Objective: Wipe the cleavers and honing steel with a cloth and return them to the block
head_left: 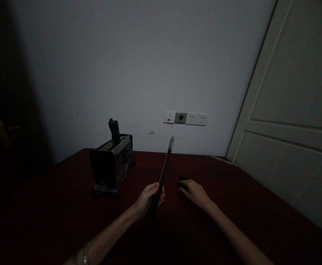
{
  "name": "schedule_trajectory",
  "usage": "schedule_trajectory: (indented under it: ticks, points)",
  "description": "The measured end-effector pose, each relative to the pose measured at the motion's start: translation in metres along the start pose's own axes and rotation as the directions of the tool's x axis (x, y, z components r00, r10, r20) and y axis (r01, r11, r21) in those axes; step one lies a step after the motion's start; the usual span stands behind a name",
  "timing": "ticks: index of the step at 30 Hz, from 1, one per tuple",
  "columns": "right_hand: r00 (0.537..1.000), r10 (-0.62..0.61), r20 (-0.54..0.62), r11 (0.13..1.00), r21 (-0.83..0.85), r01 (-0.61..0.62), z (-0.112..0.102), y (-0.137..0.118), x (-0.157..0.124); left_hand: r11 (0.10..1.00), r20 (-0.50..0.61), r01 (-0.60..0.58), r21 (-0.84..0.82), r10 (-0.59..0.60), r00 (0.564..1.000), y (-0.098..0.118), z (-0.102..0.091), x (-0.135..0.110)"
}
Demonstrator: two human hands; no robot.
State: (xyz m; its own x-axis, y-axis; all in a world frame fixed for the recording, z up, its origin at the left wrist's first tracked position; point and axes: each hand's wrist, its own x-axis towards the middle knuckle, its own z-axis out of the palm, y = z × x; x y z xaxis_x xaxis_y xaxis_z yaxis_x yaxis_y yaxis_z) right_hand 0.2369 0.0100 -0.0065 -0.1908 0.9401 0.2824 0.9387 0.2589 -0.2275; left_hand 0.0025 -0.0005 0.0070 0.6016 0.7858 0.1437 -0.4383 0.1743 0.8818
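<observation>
My left hand is wrapped round the black handle of a knife. The long blade points up and away from me and is seen nearly edge-on. On the table to its right, my right hand grips a small black object. My fingers cover much of that object, and its kind is too dark to make out. A dark knife block with shiny sides stands upright to the left of my hands. Black handles stick up from slots in its top.
The dark red table reaches back to a pale wall. Wall sockets sit just above its back edge. A white panelled door rises on the right. A thin pale strip lies at the back right corner.
</observation>
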Motion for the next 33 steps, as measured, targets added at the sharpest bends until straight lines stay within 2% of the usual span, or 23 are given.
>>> schedule_trajectory:
  ticks: [3,7,11,14,17,19,22,27,33]
  points:
    - [1.0,0.007,0.0,1.0,0.009,-0.007,0.0,0.001,0.0,0.998,-0.03,-0.039,0.042,0.041,0.999,-0.005,0.0,0.003]
    - [1.0,0.01,-0.005,0.999,0.051,-0.01,-0.002,0.002,0.001,0.995,-0.111,-0.03,0.1,0.041,0.993,-0.008,0.002,0.004]
    - [0.998,0.036,-0.056,0.975,0.219,-0.023,-0.009,0.006,0.006,0.989,-0.172,-0.025,0.147,0.051,0.984,-0.008,0.007,0.003]
    - [0.981,0.105,-0.16,0.898,0.44,-0.024,-0.019,0.01,0.011,0.968,-0.202,-0.007,0.25,0.059,0.978,-0.01,0.008,0.002]
    - [0.934,0.244,-0.261,0.782,0.623,-0.03,-0.033,0.011,0.014,0.906,-0.229,0.031,0.422,0.073,0.971,-0.014,0.006,0.002]
    - [0.897,0.33,-0.293,0.713,0.701,-0.034,-0.043,0.012,0.015,0.878,-0.237,0.026,0.477,0.1,0.966,-0.017,0.007,0.002]
    - [0.861,0.387,-0.33,0.666,0.746,-0.013,-0.057,0.012,0.016,0.892,-0.218,0.022,0.452,0.086,0.972,-0.021,0.01,0.002]
    - [0.849,0.391,-0.355,0.648,0.761,0.02,-0.066,0.007,0.017,0.903,-0.197,0.072,0.423,0.014,0.98,-0.019,0.018,0.001]
    - [0.846,0.41,-0.341,0.61,0.792,0.024,-0.069,-0.002,0.013,0.85,-0.283,0.082,0.52,0.081,0.956,-0.016,0.021,0.002]
